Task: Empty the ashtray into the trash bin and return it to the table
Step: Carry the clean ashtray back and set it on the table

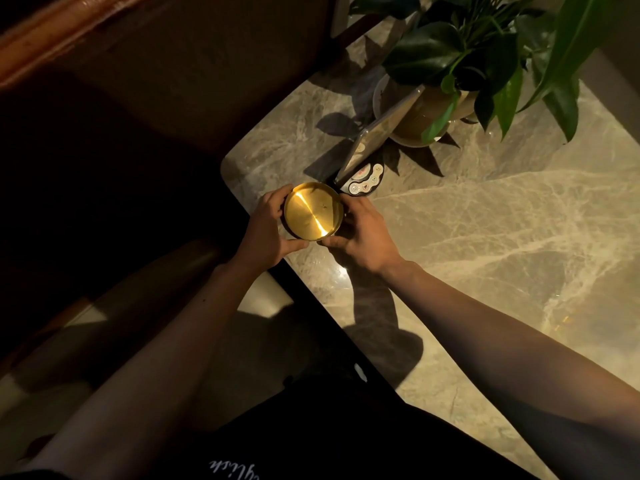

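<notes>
A round, shiny gold ashtray (313,211) is at the near left corner of the marble table (502,237), right by its edge. My left hand (268,230) clasps its left rim, thumb at the front. My right hand (363,235) holds the right rim, thumb near the front too. The dish's inside looks smooth, with only a tiny dark speck. I cannot tell whether the ashtray rests on the table or is held just above it. No trash bin is in view.
A slanted sign on a black base with round stickers (363,180) stands just behind the ashtray. A potted plant (460,74) with broad green leaves is behind that. A dark chair and floor (104,168) lie to the left of the table.
</notes>
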Demonstrator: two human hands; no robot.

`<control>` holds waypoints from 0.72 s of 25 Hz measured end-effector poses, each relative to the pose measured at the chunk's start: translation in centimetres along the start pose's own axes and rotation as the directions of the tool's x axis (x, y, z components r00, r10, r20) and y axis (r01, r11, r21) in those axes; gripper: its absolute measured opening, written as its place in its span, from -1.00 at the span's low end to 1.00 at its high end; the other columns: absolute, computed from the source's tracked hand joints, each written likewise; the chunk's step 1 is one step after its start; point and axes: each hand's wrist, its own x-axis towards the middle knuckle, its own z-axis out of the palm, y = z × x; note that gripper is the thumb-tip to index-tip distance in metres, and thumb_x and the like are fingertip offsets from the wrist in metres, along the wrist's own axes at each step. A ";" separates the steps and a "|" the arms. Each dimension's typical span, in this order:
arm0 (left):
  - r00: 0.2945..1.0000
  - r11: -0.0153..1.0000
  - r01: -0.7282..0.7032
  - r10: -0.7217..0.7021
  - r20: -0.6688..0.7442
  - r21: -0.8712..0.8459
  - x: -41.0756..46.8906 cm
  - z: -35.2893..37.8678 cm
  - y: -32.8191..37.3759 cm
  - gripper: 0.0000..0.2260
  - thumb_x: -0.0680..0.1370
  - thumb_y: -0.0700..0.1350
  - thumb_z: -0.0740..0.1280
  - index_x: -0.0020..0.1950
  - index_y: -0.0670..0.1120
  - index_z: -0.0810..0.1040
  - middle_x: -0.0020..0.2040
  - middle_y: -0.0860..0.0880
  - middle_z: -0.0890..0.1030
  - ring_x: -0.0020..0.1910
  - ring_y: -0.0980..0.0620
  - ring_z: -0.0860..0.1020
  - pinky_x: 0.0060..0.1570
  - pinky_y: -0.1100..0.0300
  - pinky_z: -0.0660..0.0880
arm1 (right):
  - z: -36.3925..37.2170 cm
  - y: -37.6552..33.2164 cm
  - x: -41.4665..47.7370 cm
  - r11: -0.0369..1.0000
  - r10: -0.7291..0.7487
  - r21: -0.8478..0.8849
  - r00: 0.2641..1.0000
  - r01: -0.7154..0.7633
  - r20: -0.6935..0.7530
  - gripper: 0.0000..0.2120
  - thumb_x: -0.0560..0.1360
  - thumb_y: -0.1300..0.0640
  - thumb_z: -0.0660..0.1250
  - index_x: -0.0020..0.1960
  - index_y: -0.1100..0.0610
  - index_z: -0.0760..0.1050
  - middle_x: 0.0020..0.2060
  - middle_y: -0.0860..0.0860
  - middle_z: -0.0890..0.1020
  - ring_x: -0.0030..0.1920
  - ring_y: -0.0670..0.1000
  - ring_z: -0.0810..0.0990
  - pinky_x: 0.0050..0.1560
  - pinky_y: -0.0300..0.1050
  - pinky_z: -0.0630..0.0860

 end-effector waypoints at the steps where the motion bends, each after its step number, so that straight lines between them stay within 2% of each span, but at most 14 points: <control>1: 1.000 1.000 0.009 -0.009 -0.002 -0.006 -0.3 0.1 0.0 -0.02 0.17 -0.21 0.65 0.49 -0.15 0.23 0.41 -0.19 0.35 0.36 -0.09 0.41 0.32 0.05 0.43 | 0.1 0.0 -0.2 1.000 -0.001 0.001 1.000 0.001 -0.005 -0.17 0.28 0.03 0.59 0.43 0.19 0.32 0.30 0.14 0.45 0.31 0.10 0.44 0.38 0.01 0.39; 5: 0.998 0.999 0.028 -0.029 -0.061 -0.019 -2.0 0.6 0.4 -0.02 0.21 -0.19 0.64 0.51 -0.14 0.17 0.43 -0.15 0.34 0.38 -0.03 0.39 0.35 0.07 0.38 | 0.0 0.1 -1.2 1.000 -0.001 0.011 0.999 0.001 -0.037 -0.27 0.38 0.06 0.52 0.44 0.21 0.30 0.28 0.16 0.47 0.28 0.09 0.46 0.34 -0.08 0.39; 7: 0.990 0.999 0.018 -0.024 -0.136 -0.041 -3.4 1.0 1.2 -0.14 0.27 -0.19 0.60 0.47 -0.13 0.24 0.38 -0.07 0.36 0.33 0.00 0.41 0.30 0.14 0.40 | -0.2 0.3 -2.1 1.000 -0.010 -0.002 0.998 0.010 -0.060 -0.36 0.45 0.07 0.46 0.44 0.21 0.30 0.25 0.16 0.48 0.24 0.07 0.47 0.28 -0.19 0.37; 9: 0.972 1.000 -0.027 0.023 -0.233 -0.015 -4.5 1.5 1.9 -0.33 0.34 -0.17 0.55 0.38 -0.13 0.35 0.28 0.01 0.39 0.28 -0.05 0.45 0.24 0.13 0.44 | -0.6 0.8 -3.0 0.999 -0.028 -0.038 0.997 0.025 -0.072 -0.45 0.51 0.07 0.38 0.42 0.23 0.32 0.24 0.17 0.50 0.22 0.08 0.48 0.26 -0.18 0.35; 11: 0.959 0.997 -0.068 0.075 -0.273 0.037 -5.5 1.9 2.5 -0.48 0.39 -0.16 0.50 0.29 -0.16 0.40 0.22 -0.06 0.46 0.21 -0.07 0.47 0.19 0.26 0.44 | -1.0 1.3 -4.0 0.996 -0.051 -0.076 0.996 0.046 -0.072 -0.51 0.55 0.07 0.32 0.41 0.24 0.35 0.23 0.18 0.51 0.22 0.11 0.50 0.27 -0.11 0.37; 13: 0.960 0.986 -0.120 0.144 -0.242 0.112 -5.9 2.2 3.0 -0.54 0.44 -0.15 0.46 0.27 -0.20 0.42 0.21 -0.17 0.47 0.18 -0.06 0.48 0.13 0.45 0.37 | -1.6 1.9 -5.0 0.995 -0.059 -0.086 0.995 0.052 -0.084 -0.56 0.57 0.07 0.28 0.39 0.23 0.38 0.21 0.17 0.52 0.20 0.11 0.51 0.24 -0.14 0.36; 14: 0.964 0.981 -0.134 0.163 -0.211 0.142 -6.1 2.5 3.4 -0.56 0.46 -0.14 0.44 0.28 -0.21 0.42 0.22 -0.18 0.47 0.19 -0.05 0.48 0.14 0.45 0.36 | -2.0 2.0 -5.6 0.995 -0.056 -0.092 0.995 0.048 -0.087 -0.58 0.58 0.06 0.26 0.37 0.23 0.39 0.20 0.17 0.53 0.19 0.10 0.51 0.22 -0.17 0.35; 16: 0.966 0.967 -0.172 0.203 -0.158 0.190 -6.6 3.0 4.6 -0.59 0.50 -0.10 0.39 0.29 -0.19 0.44 0.24 -0.18 0.46 0.22 -0.05 0.47 0.21 0.32 0.39 | -2.9 2.5 -6.8 0.993 -0.067 -0.104 0.992 0.055 -0.107 -0.61 0.60 0.06 0.23 0.35 0.22 0.41 0.19 0.16 0.54 0.19 0.09 0.51 0.21 -0.19 0.34; 18: 0.953 0.935 -0.249 0.283 -0.108 0.253 -6.8 3.5 5.1 -0.62 0.52 -0.05 0.35 0.28 -0.17 0.46 0.24 -0.16 0.47 0.22 -0.06 0.48 0.22 0.10 0.48 | -3.8 3.2 -8.2 0.990 -0.085 -0.120 0.990 0.071 -0.113 -0.63 0.61 0.05 0.21 0.34 0.22 0.42 0.19 0.15 0.54 0.21 0.10 0.51 0.21 -0.20 0.33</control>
